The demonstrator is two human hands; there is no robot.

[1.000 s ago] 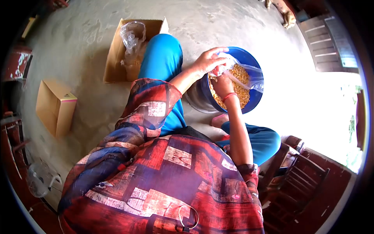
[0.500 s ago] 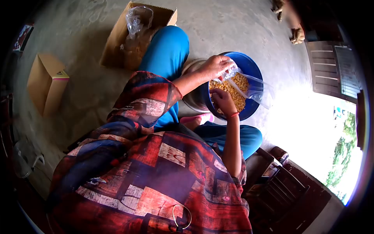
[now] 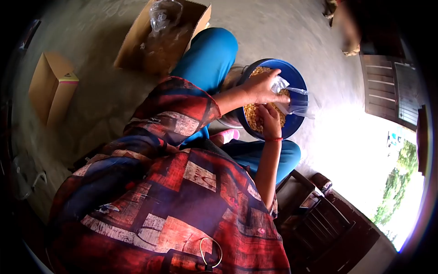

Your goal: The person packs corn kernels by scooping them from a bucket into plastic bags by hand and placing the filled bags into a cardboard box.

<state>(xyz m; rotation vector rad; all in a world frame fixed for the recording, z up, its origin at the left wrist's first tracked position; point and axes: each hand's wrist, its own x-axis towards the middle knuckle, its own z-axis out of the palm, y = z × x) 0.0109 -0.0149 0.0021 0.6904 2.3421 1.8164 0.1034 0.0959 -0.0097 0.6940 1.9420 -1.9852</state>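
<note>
A blue-lined bucket [image 3: 299, 91] holds many small yellow-brown pieces [image 3: 252, 119]. Over it, my left hand [image 3: 262, 90] grips a clear plastic bag [image 3: 296, 108], which stretches to the bucket's right side. My right hand [image 3: 270, 119], with a red band at the wrist, is just below the left one, over the pieces. Its fingers are curled in, and what they hold, if anything, is hidden.
An open cardboard box [image 3: 130, 48] with clear plastic inside stands beyond my left knee. Farther left is a smaller open box [image 3: 61, 91]. Dark wooden furniture [image 3: 319, 223] stands at the lower right, near a bright doorway.
My left hand has moved over the middle of the bucket with the bag, its fingers spread wider around it. My right hand has come out of the pieces and curled. The view has shifted.
</note>
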